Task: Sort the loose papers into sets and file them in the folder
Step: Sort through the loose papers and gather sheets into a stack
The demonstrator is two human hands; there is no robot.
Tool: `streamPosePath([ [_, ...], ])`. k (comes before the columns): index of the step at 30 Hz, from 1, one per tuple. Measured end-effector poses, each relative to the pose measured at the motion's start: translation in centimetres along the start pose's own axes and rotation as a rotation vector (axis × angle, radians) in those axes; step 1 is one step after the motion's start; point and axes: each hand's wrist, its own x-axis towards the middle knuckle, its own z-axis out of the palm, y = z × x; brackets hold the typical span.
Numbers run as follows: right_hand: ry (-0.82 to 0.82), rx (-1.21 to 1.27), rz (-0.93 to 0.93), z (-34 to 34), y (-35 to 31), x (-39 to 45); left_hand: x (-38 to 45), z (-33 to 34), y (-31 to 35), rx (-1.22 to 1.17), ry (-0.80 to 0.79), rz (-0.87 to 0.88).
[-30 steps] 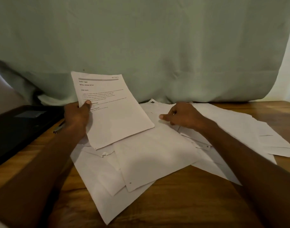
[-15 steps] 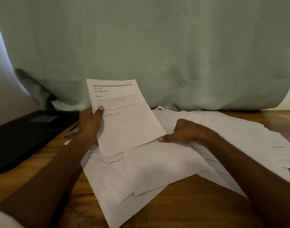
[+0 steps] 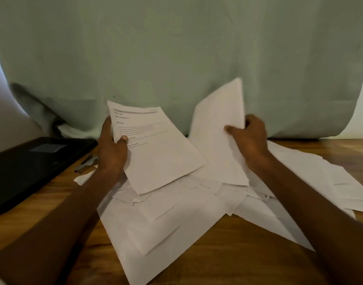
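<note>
My left hand (image 3: 112,150) grips a printed sheet (image 3: 156,149) by its left edge, tilted up above the pile with the text facing me. My right hand (image 3: 249,138) pinches a blank-sided sheet (image 3: 219,128) at its right edge and holds it raised, nearly upright against the curtain. Below both hands a spread of loose white papers (image 3: 166,219) lies overlapped on the wooden table (image 3: 238,254). A black folder (image 3: 32,167) lies flat at the left, apart from the pile.
A metal stapler-like tool (image 3: 86,164) lies between the folder and my left wrist, beside a small paper scrap (image 3: 82,178). A pale green curtain (image 3: 176,58) hangs behind the table. More sheets (image 3: 329,177) fan out toward the right edge.
My right hand has lifted a sheet off the pile and raised it upright. My left hand keeps hold of the printed sheet, shifted slightly higher.
</note>
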Motion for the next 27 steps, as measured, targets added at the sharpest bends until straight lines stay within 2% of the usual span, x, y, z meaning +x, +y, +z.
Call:
streamPosePath([
  [2, 0.243, -0.142, -0.423, -0.3, -1.9, -0.9, -0.3, 0.2, 0.2, -0.009, -0.065, 0.091],
  [3, 0.290, -0.262, -0.641, -0.1, -2.6, -1.6, -0.5, 0.4, 0.6, -0.018, -0.096, 0.130],
  [5, 0.258, -0.518, -0.938, 1.0, -3.5, -3.1, -1.4, 1.0, 1.9, -0.057, -0.182, 0.156],
  [6, 0.165, -0.615, -0.973, 2.0, -3.2, -3.9, -1.6, 1.2, 2.1, -0.069, -0.218, 0.152],
  [7, 0.043, -0.684, -0.948, 3.1, -2.9, -4.8, -1.7, 1.5, 2.2, -0.073, -0.225, 0.136],
  [9, -0.150, -0.778, -0.847, 4.8, -1.9, -6.2, -2.3, 2.0, 2.6, -0.161, -0.196, -0.050],
  [12, -0.233, -0.840, -0.765, 5.8, -0.5, -6.9, -3.4, 2.5, 3.9, -0.353, -0.319, -0.271],
  [16, -0.270, -0.935, -0.716, 6.1, -0.5, -7.6, -3.7, 2.8, 4.3, -0.372, -0.397, -0.235],
  [21, -0.300, -0.988, -0.655, 6.7, -1.1, -8.6, -4.5, 3.2, 3.7, -0.394, -0.614, -0.249],
  [23, -0.329, -0.989, -0.687, 6.8, -0.9, -8.7, -4.7, 3.5, 3.6, -0.400, -0.600, -0.242],
  [27, -0.368, -0.960, -0.716, 6.5, -1.0, -8.6, -4.1, 3.3, 3.3, -0.464, -0.463, -0.269],
])
